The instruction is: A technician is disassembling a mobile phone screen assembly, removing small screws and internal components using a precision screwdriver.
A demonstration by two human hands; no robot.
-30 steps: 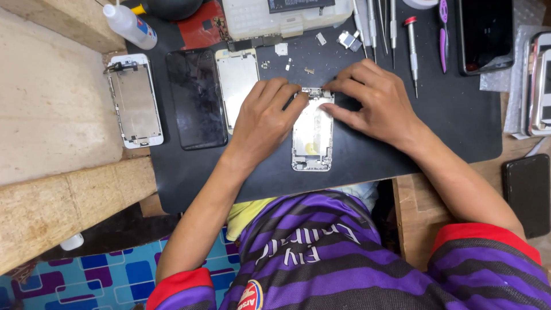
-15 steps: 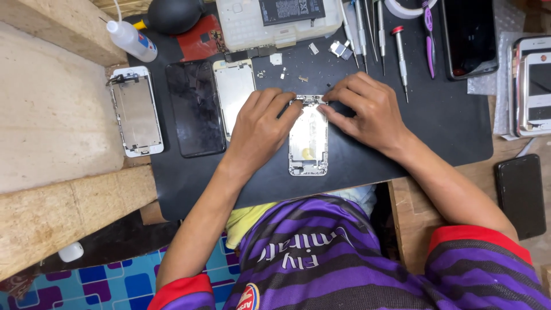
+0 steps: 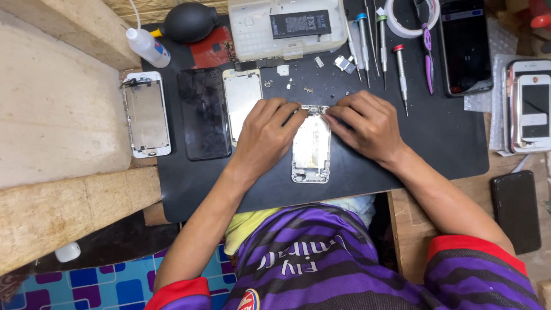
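Observation:
An opened silver phone housing (image 3: 311, 148) lies on the black work mat (image 3: 436, 149), its inside facing up. My left hand (image 3: 263, 138) rests on the mat at its left side, fingertips pinching at the housing's top edge. My right hand (image 3: 367, 123) comes in from the right, and its fingertips press on the same top edge, almost meeting the left ones. A silver metal plate (image 3: 241, 97) lies just left of my left hand. Whether a small part sits between my fingers I cannot make out.
On the mat's left lie a dark glass panel (image 3: 203, 112) and a white screen frame (image 3: 147, 113). Several screwdrivers (image 3: 381, 40), a parts tray with a battery (image 3: 287, 28), a blower bulb (image 3: 189, 22) and a squeeze bottle (image 3: 148, 47) line the far edge. More phones (image 3: 531, 106) sit right.
The view has tilted so everything sits lower in the frame. Both hands stay at the housing's top edge with only slight finger shifts.

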